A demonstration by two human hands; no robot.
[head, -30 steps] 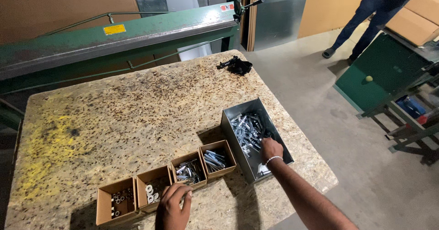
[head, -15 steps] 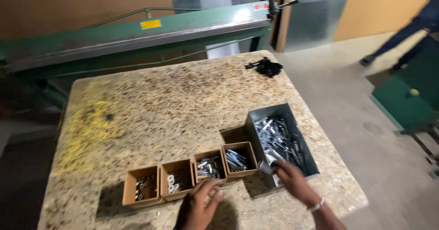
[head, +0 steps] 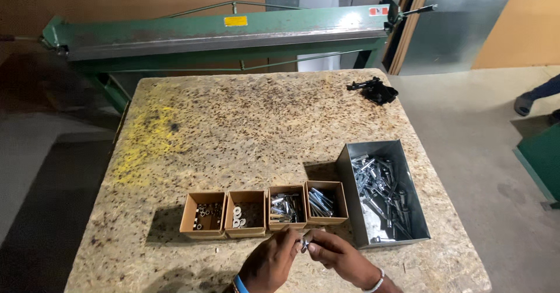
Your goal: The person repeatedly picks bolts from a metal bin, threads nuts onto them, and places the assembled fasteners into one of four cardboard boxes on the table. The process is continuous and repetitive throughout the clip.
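My left hand [head: 269, 264] and my right hand [head: 341, 257] meet at the near edge of the chipboard table [head: 245, 124], both pinching one small metal fastener [head: 304, 244] between their fingertips. Just beyond them stands a row of small cardboard boxes: one with dark nuts [head: 202, 214], one with white washers [head: 245, 213], one with short bolts [head: 286, 207] and one with longer bolts [head: 326, 202]. To the right a grey metal bin [head: 382, 193] holds several loose bolts and screws.
A black object [head: 373, 90] lies at the table's far right corner. A long green sheet-metal machine [head: 221, 33] stands behind the table. Another person's foot [head: 528, 100] shows on the concrete floor at the right, beside a green cabinet edge [head: 539, 159].
My right hand has left the grey bin and come to my left hand in front of the boxes. Both now grip a small fastener. The view has shifted left.
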